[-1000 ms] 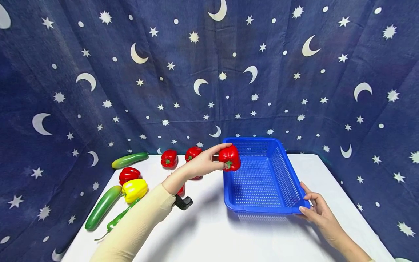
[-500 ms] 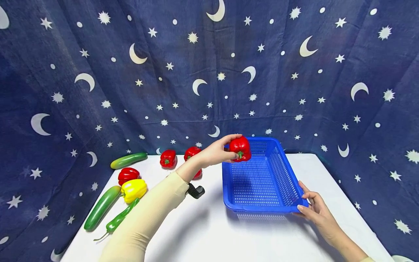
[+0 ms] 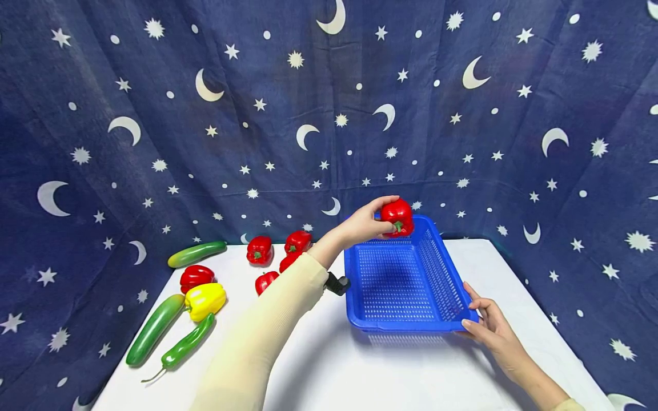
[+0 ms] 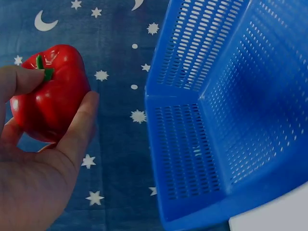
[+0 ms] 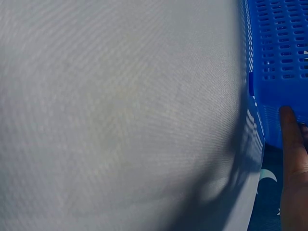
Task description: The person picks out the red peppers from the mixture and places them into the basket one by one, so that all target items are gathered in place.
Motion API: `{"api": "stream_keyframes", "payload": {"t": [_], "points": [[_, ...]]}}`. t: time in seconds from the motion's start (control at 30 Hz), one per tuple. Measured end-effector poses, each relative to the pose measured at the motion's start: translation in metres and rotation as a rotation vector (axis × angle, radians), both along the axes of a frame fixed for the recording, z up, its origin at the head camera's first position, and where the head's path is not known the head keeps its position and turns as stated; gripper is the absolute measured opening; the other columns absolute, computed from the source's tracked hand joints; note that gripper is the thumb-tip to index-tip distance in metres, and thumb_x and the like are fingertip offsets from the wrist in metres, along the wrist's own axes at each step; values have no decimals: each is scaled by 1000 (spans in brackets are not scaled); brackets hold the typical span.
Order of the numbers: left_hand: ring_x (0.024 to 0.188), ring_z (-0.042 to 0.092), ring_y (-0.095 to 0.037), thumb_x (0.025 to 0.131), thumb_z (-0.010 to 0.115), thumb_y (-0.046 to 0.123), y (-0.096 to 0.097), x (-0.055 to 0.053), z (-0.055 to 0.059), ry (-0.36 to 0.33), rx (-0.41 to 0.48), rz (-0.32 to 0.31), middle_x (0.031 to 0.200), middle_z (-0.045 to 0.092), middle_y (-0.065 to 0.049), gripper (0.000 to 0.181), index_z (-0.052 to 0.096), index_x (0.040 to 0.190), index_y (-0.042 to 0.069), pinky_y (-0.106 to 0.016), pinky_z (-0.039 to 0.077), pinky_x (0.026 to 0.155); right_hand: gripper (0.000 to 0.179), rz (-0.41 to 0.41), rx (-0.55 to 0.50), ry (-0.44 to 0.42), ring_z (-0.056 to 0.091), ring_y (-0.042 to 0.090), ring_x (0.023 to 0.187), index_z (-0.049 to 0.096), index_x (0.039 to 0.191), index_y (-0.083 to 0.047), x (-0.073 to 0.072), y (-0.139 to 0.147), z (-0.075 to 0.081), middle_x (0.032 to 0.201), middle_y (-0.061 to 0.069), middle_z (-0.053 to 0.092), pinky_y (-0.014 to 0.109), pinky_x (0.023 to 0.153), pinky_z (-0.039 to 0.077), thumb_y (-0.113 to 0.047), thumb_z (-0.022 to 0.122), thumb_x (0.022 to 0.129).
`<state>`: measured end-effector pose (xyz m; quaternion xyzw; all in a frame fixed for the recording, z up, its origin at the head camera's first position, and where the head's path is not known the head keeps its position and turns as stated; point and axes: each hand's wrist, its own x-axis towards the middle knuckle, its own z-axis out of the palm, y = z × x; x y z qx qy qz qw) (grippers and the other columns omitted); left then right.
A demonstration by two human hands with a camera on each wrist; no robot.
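Note:
My left hand (image 3: pixel 362 224) grips a red bell pepper (image 3: pixel 398 216) by its sides, over the far end of a blue perforated basket (image 3: pixel 406 326). In the left wrist view, the thumb presses near the green stem of the bell pepper (image 4: pixel 57 103), and the fingers wrap underneath; pepper and basket are apart. My right hand (image 3: pixel 496 331) pinches the basket's near right corner, thumb on the rim and fingers along the outer side. The right wrist view shows only part of that hand (image 5: pixel 293 159) against the blue wall. Only shadow lies on the basket's floor.
Left on the white table (image 3: pixel 329 371) lie several red bell peppers (image 3: pixel 260 251), partly behind my left sleeve. Farther left are a yellow bell pepper (image 3: pixel 205 300), a green chili pepper (image 3: pixel 181 349) and two cucumbers (image 3: pixel 154 330). A dark blue star-patterned cloth (image 3: pixel 288 142) hangs behind the table.
My left hand has carried the red bell pepper rightward and farther away, from the basket's left edge to over its far end. The right hand keeps its hold on the corner.

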<state>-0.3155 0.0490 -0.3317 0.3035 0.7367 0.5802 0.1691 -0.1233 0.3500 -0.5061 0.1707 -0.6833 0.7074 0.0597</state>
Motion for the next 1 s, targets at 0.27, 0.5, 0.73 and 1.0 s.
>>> {"api": "stream_keyframes", "payload": {"t": [0.27,0.5,0.73,1.0], "points": [[111,60,-26,94,63,1,28,-4,-26,-55,-52,70,145,47,-14,68,43,156,20,-36,60,85,25,6,-3,14,46,5,136,38,120,2,1,0,1,170,2,18,36,88,59,14,45,100],[109,62,-30,92,62,-2,51,-6,-49,-97,-44,140,143,50,-19,66,46,154,16,-45,60,86,25,13,-3,22,45,5,138,38,121,2,1,-1,0,170,2,17,35,88,59,14,45,100],[109,64,-35,94,63,2,66,-8,-71,-218,-6,210,139,52,-20,60,49,151,13,-49,60,85,25,-17,12,-16,46,1,135,38,122,-1,3,-2,-2,169,-3,19,34,89,58,12,45,101],[117,59,-42,94,63,-3,75,-10,-87,-275,2,219,141,49,-19,59,49,149,10,-52,59,83,26,-21,22,-21,40,-3,137,38,122,-1,2,-2,1,171,0,16,31,92,57,12,46,101]]}}
